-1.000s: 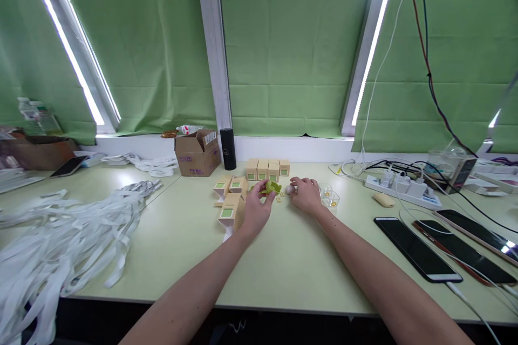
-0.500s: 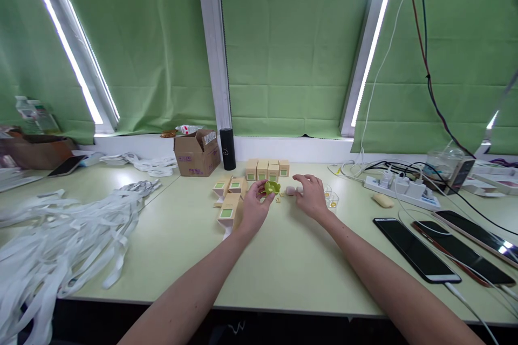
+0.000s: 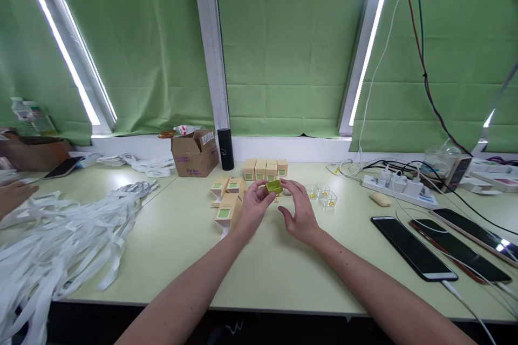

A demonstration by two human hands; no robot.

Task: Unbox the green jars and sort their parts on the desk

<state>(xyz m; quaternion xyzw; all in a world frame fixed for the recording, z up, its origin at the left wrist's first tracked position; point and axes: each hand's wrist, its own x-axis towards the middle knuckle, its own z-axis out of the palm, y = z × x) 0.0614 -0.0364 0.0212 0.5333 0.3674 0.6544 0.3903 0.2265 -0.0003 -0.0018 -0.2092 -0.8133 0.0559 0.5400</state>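
Between the thumb and fingers of my left hand is a small yellow-green open container, tilted so its hollow inside shows. My right hand is beside it, thumb and fingers apart, with the fingertips close to its right edge; whether they touch it I cannot tell. A small pale piece behind the right fingers is mostly hidden. Clear plastic cups with yellowish bits in them stand beyond the right hand. Left of my left hand lie open cardboard boxes with green labels.
Closed small boxes stand in a row at the back, near a black cylinder and a brown carton. White straps cover the left side, where another person's hand shows. Phones and a power strip lie right.
My right hand has moved left, from the pale pieces and clear cups to the green container. The container has turned in my left hand. Another person's hand has appeared at the far left.
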